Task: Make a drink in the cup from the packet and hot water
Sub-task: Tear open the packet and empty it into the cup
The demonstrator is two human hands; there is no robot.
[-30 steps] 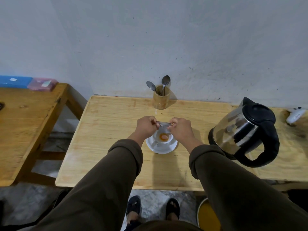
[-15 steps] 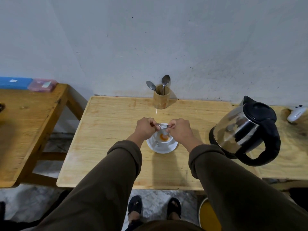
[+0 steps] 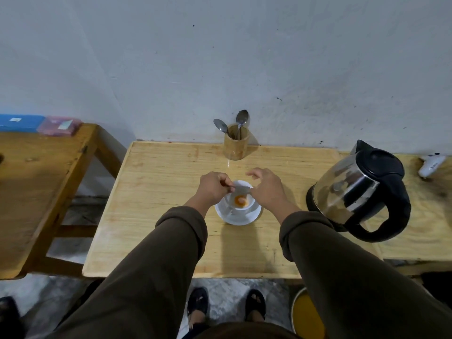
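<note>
A white cup (image 3: 238,204) stands on a white saucer (image 3: 242,217) in the middle of the light wooden table (image 3: 159,192). Orange powder (image 3: 240,200) lies in the cup's bottom. A small silvery packet (image 3: 241,190) is stretched flat just above the cup's rim. My left hand (image 3: 213,187) pinches its left end, and my right hand (image 3: 265,185) pinches its right end with thumb and one finger, the other fingers spread upward. A steel kettle with black lid and handle (image 3: 362,192) stands to the right of the cup.
A wooden holder (image 3: 236,145) with two spoons (image 3: 242,118) stands at the back by the wall. A white device (image 3: 431,163) lies at the far right. A second wooden table (image 3: 36,187) at left carries blue and pink boxes (image 3: 39,123). An orange bucket (image 3: 307,314) sits on the floor.
The packet has come down flat over the cup's rim. My right hand's free fingers have spread open and lifted; both hands keep hold of the packet.
</note>
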